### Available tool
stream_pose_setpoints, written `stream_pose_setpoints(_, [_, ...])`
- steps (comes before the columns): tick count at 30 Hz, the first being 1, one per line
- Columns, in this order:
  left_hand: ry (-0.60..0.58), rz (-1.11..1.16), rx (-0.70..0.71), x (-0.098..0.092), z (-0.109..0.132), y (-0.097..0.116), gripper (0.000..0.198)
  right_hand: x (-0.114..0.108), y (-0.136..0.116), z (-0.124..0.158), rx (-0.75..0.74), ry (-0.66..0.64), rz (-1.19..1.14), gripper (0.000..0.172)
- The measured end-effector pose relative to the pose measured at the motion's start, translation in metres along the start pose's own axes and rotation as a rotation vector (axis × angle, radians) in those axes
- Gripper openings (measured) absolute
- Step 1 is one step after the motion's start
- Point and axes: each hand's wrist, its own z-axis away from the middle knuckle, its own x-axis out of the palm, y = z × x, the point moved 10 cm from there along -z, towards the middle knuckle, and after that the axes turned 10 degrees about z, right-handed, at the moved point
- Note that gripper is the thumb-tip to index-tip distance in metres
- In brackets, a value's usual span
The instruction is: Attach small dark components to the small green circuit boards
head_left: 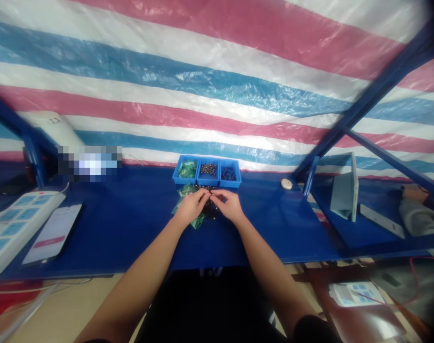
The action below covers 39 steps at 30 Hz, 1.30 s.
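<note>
Left hand (pixel 192 208) and right hand (pixel 230 206) curled, fingertips nearly meeting over dark parts (pixel 212 212), cannot tell if gripping any; green pieces (pixel 198 221) beside left, blue bins (pixel 207 182) just beyond.

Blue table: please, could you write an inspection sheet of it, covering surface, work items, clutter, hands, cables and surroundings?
Surface: blue table, bearing bins and loose parts.
Work items: three blue bins side by side, with green pieces, small shiny parts and dark parts; loose green pieces lie by the left hand.
Clutter: phone, white block with blue panels, round white object.
Hands: left and right hand meet at the fingertips; anything pinched is too small to tell.
Cables: thin red cable, lower right.
Surroundings: striped sheet behind; another person's sleeve at right.
</note>
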Motion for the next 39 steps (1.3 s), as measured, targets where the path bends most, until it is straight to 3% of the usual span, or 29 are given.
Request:
stream_pose_setpoints(11, [0.065, 0.024, 0.006, -0.0036, 0.0011, -0.0020, 0.031, -0.0050, -0.0009, -0.0010, 0.030, 0.026, -0.046, 0.024])
stream_pose_setpoints(39, [0.044, 0.023, -0.024, -0.0019, 0.0017, -0.0022, 0.031, -0.0058, -0.0030, -0.0017, 0.031, 0.042, -0.056, 0.023])
